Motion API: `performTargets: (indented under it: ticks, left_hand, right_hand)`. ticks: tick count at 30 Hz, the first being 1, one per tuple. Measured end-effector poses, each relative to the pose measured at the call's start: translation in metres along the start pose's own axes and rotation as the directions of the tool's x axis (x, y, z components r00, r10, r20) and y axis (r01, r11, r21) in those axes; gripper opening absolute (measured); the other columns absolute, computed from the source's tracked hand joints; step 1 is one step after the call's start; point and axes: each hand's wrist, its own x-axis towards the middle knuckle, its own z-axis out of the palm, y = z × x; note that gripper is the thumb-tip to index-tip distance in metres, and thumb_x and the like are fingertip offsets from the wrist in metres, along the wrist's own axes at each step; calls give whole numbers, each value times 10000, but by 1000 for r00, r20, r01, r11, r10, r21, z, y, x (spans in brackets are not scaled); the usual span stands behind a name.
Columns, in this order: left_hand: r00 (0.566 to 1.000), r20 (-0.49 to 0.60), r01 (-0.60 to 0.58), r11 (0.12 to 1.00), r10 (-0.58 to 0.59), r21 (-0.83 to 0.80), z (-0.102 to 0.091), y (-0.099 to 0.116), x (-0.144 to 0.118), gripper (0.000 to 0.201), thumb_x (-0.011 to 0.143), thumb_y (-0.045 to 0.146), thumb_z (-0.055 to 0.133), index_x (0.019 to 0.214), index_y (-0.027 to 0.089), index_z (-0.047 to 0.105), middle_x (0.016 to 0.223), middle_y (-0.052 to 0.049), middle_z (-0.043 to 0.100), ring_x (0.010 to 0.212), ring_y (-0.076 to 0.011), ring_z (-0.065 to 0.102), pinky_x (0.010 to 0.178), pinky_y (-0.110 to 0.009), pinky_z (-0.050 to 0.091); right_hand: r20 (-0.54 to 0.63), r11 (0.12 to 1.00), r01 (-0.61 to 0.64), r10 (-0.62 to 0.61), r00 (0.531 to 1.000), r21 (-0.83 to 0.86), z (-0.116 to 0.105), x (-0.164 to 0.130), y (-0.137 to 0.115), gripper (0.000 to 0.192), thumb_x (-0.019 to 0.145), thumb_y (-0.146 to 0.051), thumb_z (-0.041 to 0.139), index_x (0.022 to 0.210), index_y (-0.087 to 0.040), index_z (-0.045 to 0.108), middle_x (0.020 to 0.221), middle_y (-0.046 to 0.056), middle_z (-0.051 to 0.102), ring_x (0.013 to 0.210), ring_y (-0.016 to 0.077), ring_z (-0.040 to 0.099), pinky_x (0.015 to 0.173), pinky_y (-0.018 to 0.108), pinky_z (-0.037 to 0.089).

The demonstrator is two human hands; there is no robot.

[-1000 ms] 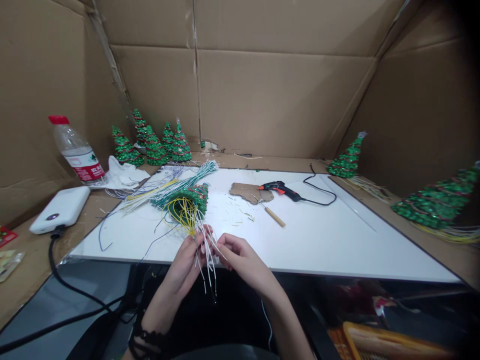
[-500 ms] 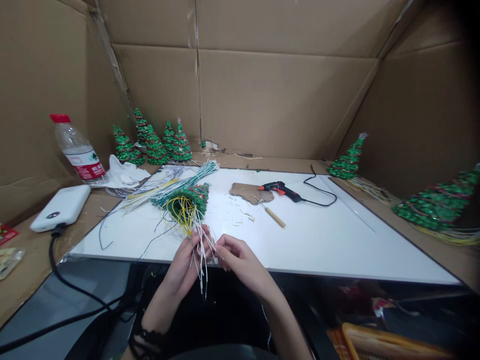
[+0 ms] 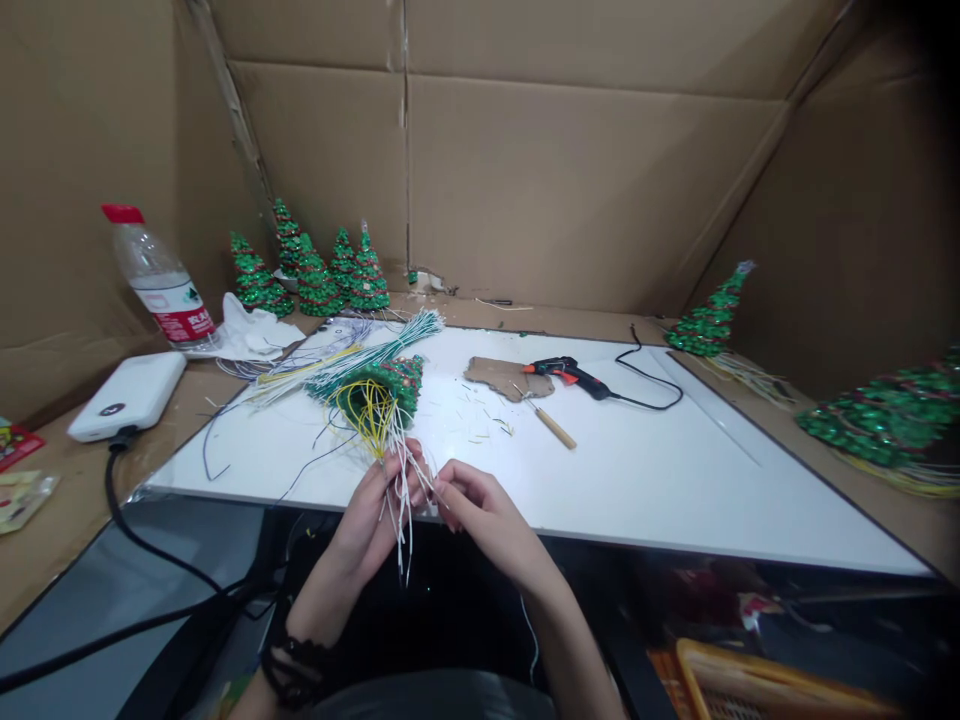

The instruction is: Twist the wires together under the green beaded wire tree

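A small green Christmas tree (image 3: 409, 388) lies on its side on the white board, its hollow base toward me. Yellow wires (image 3: 373, 425) and white wires (image 3: 403, 500) come out of that base. My left hand (image 3: 375, 510) is closed around the wire bundle just below the tree. My right hand (image 3: 476, 505) pinches the ends of one or more white wires at the bundle's right side. Behind the tree lies a bundle of pale green and white wires (image 3: 390, 345).
A glue gun (image 3: 574, 377) rests by a cardboard scrap (image 3: 491, 375), with a wooden-handled tool (image 3: 555, 428) nearby. Several finished trees (image 3: 319, 275) stand back left beside a bottle (image 3: 169, 290). Another tree (image 3: 705, 315) stands right. A white power bank (image 3: 127, 395) sits left.
The camera view has shifted slightly, so the scene sits a little higher. Both hands keep their hold on the wires, with hardly any movement.
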Motion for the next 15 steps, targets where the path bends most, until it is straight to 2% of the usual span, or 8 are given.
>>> performTargets:
  ticks: [10,15]
  left_hand:
    - [999,41,18,1000,-18,5,-2,0,-3,159,777,313,594,814,159,578,496,58,373,491,-80,385,511,-194,344]
    - [999,47,20,1000,-19,-9,-2,0,-4,153,774,301,599,817,155,585,495,55,383,488,-82,380,519,-202,344]
  right_hand:
    - [24,993,39,-37,999,-112,-8,-7,6,270,865,-402,466,723,-173,481,587,-45,397,550,94,340,527,219,273]
    - [-43,991,28,-34,999,-133,-6,-5,9,288,859,-425,460,720,-173,477,592,-37,408,555,102,363,530,224,294]
